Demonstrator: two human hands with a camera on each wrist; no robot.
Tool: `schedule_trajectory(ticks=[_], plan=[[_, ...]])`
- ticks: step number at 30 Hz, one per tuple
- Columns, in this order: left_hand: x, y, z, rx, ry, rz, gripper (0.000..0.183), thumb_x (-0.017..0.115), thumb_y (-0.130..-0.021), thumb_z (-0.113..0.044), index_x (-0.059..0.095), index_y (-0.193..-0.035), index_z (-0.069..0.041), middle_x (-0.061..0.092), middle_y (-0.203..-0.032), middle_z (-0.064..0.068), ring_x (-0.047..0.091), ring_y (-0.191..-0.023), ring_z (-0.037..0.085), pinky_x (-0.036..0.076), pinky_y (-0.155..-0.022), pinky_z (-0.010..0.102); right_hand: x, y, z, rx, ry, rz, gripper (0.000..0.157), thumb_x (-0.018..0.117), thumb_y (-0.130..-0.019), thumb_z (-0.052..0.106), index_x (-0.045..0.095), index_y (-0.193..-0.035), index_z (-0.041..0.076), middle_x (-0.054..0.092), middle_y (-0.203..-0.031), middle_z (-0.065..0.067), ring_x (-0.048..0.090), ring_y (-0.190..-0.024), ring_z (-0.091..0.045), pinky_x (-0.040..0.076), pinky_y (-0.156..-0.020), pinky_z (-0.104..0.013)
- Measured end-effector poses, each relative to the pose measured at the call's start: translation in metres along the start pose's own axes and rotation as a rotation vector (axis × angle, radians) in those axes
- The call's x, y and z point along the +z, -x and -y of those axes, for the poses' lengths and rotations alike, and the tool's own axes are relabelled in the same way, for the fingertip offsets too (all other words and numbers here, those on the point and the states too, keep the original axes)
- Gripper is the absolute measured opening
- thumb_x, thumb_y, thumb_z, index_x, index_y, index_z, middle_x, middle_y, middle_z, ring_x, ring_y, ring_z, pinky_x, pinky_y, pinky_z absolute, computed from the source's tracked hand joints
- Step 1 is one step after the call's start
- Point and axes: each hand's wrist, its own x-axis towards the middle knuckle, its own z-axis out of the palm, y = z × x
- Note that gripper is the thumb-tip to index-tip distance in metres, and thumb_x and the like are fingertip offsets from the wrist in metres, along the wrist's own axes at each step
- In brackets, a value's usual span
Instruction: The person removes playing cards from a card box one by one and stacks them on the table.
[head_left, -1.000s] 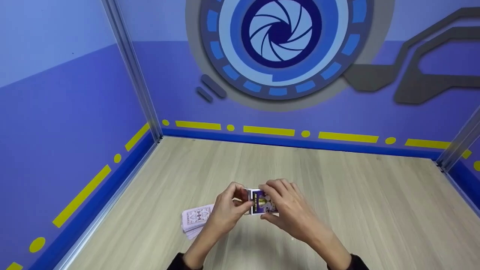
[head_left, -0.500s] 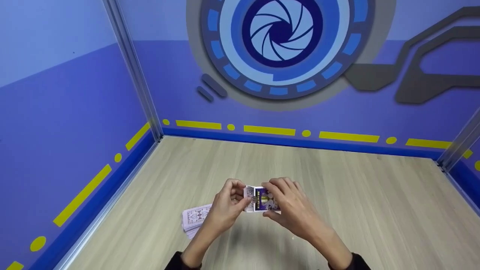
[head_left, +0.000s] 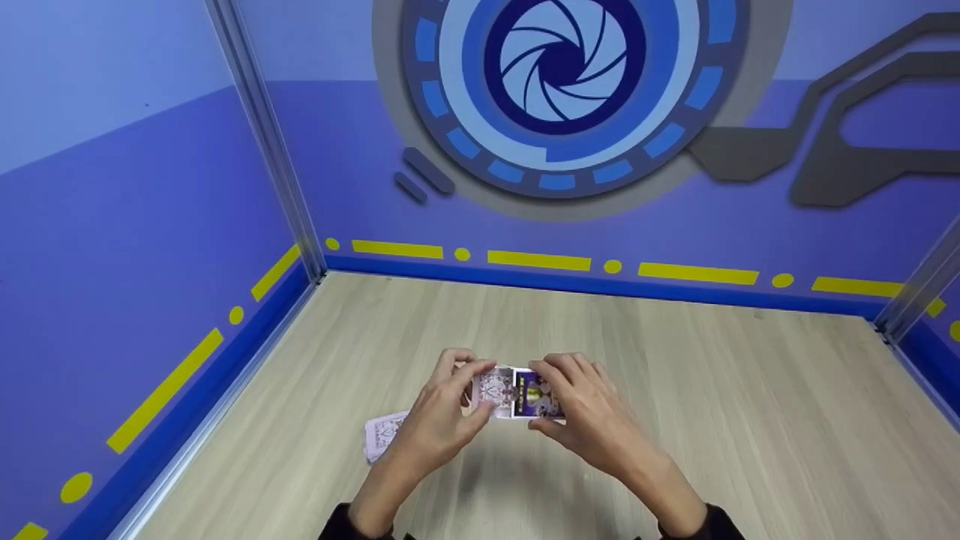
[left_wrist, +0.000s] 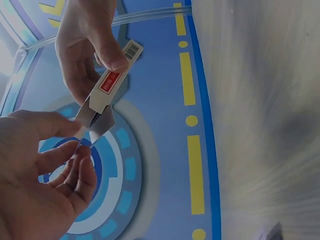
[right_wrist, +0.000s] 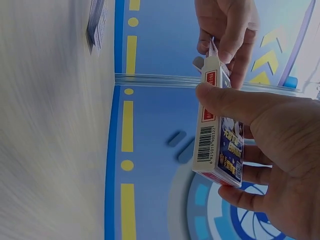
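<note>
One box, low centre, right hand gripping it, left hand pinching at least a card at its mouth, and there, lower left, a card pile

the pale wood-grain tabletop allows passage rightward. a pink-white patterned card stack obstructs leftward, an upright blue-purple wall ahead.

"What are you facing?"

"I'm facing a blue-violet back wall, where a camera-aperture emblem is sitting above yellow dashes and dots."

"And beside you?"

"On my left, a side wall is meeting it at a metal corner post; below, a pale wood-grain tabletop is catching soft shadows."
</note>
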Motion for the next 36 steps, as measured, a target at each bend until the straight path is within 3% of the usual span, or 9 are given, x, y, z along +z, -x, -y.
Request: schedule_trajectory(ticks=[7, 14, 21, 31, 36], plan=[[-0.008, 0.004, 0.0, 0.045, -0.289, 0.114, 0.068, 0.09, -0.081, -0.028, 0.059, -0.139, -0.011, 0.048, -0.129, 0.002, 0.055, -0.108, 0.014, 0.052, -0.093, 0.037, 0.001, 0.0, 0.001, -0.007, 0.0, 0.033, 0.074, 0.095, -0.074, 0.033, 0.061, -0.136, 0.012, 0.059, -0.129, -0.003, 0.053, -0.119, -0.023, 0.047, -0.098, -0.05], [-0.006, 0.005, 0.0, 0.09, -0.449, 0.107, 0.069, 0.09, -0.079, -0.033, 0.058, -0.138, -0.013, 0.049, -0.124, 0.003, 0.053, -0.106, 0.016, 0.049, -0.097, 0.039, 0.002, 0.001, 0.001, 0.0, 0.013, 0.049, 0.074, 0.095, -0.074, 0.034, 0.061, -0.136, 0.013, 0.06, -0.129, -0.003, 0.054, -0.119, -0.023, 0.047, -0.097, -0.05], [-0.015, 0.004, 0.003, 0.09, -0.418, 0.099, 0.065, 0.091, -0.08, -0.03, 0.06, -0.135, -0.013, 0.05, -0.126, 0.003, 0.052, -0.111, 0.017, 0.048, -0.098, 0.039, -0.001, 0.001, -0.001, 0.022, 0.004, 0.053, 0.074, 0.094, -0.075, 0.034, 0.06, -0.138, 0.013, 0.06, -0.13, -0.005, 0.055, -0.12, -0.025, 0.048, -0.098, -0.051], [-0.051, 0.006, 0.009, -0.011, -0.377, 0.039, 0.068, 0.089, -0.082, -0.015, 0.06, -0.142, -0.005, 0.051, -0.129, 0.008, 0.049, -0.115, 0.021, 0.05, -0.097, 0.039, -0.01, 0.001, -0.009, 0.093, -0.005, 0.012, 0.077, 0.094, -0.076, 0.033, 0.059, -0.14, 0.01, 0.06, -0.132, -0.008, 0.057, -0.121, -0.029, 0.049, -0.098, -0.055], [-0.069, 0.007, 0.017, -0.041, -0.387, -0.009, 0.064, 0.088, -0.079, -0.006, 0.062, -0.138, -0.001, 0.052, -0.127, 0.012, 0.05, -0.115, 0.024, 0.049, -0.098, 0.041, -0.011, 0.0, -0.011, 0.101, -0.001, -0.005, 0.076, 0.094, -0.076, 0.034, 0.06, -0.139, 0.008, 0.061, -0.13, -0.008, 0.058, -0.12, -0.028, 0.05, -0.098, -0.055]])
